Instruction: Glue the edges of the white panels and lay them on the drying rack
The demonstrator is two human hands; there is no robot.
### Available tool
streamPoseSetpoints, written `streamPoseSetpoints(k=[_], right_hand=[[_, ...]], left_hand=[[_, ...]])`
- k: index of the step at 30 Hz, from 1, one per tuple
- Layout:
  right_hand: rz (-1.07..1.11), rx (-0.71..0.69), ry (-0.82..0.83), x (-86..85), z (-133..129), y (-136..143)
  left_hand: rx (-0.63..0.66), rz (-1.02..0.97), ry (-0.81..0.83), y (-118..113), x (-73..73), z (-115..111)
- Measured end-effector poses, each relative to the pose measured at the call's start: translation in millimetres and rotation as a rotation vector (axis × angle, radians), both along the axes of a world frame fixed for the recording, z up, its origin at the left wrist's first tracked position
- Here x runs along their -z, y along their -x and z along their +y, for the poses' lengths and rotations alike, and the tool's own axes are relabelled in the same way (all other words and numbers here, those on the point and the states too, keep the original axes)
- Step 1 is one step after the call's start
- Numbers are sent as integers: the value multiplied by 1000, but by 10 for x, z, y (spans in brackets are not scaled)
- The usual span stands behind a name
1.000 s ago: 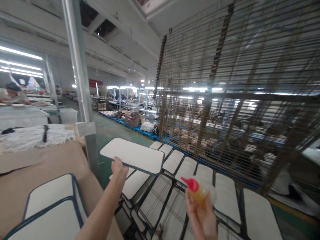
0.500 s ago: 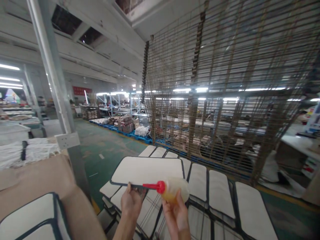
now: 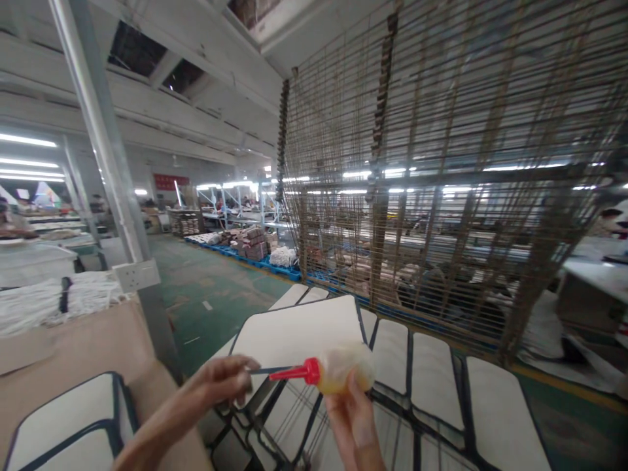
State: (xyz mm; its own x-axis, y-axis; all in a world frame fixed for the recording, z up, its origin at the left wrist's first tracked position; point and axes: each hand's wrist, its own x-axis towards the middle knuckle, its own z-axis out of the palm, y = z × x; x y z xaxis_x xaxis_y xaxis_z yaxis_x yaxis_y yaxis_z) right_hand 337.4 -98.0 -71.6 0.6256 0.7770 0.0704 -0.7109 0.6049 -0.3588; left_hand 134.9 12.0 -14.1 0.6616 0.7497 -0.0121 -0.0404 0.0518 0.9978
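My right hand (image 3: 352, 409) is wrapped round a translucent squeeze bottle (image 3: 346, 367) with a red cap and long red nozzle, tilted sideways and pointing left. Yellowish liquid shows inside it. At the left, my left hand (image 3: 226, 378) has its fingers pinched on a thin dark strip (image 3: 267, 370), which runs right beside the nozzle tip. Whether that strip is loose or still joined to the panel edge I cannot tell. Just behind the bottle lies a cream panel (image 3: 299, 330) with dark edging, partly covered by bottle and hand.
More dark-edged cream panels (image 3: 434, 373) lie spread in rows below and to the right. Others sit on brown board (image 3: 161, 392) at left. A metal post (image 3: 115, 170) with a socket box (image 3: 136, 275) rises there. A tall wire rack (image 3: 441, 163) stands behind, with loaded blue pallets (image 3: 265, 263) beyond.
My left hand has moved left from the panel's near edge and now pinches the dark strip. The panel has tilted, its right side higher. The bottle stays in my right hand, nearly in place.
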Motion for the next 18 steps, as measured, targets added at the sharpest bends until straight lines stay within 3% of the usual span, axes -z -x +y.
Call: streamPoseSetpoints(k=[3,5,7,10,14,16,18], right_hand=[[-2,-56,-6,62,-60,87],[-4,-85,-7,82,-105,146],[1,-96,2,81,-147,179],[-18,-128,19,61,-192,151],[-122,-248,30,145,-270,70],[-125,-245,76,245,-355,49],[-116,-162,121,310,-473,10]], left_hand=[[-267,15,-295,-196,-494,373],[-327,-12,-464,-399,-657,525],[-301,44,-550,-565,-705,592],[-94,202,-597,-642,-686,618],[157,298,-666,-503,-676,709],[190,311,-653,-411,-696,788],[168,269,-537,-322,-728,863]])
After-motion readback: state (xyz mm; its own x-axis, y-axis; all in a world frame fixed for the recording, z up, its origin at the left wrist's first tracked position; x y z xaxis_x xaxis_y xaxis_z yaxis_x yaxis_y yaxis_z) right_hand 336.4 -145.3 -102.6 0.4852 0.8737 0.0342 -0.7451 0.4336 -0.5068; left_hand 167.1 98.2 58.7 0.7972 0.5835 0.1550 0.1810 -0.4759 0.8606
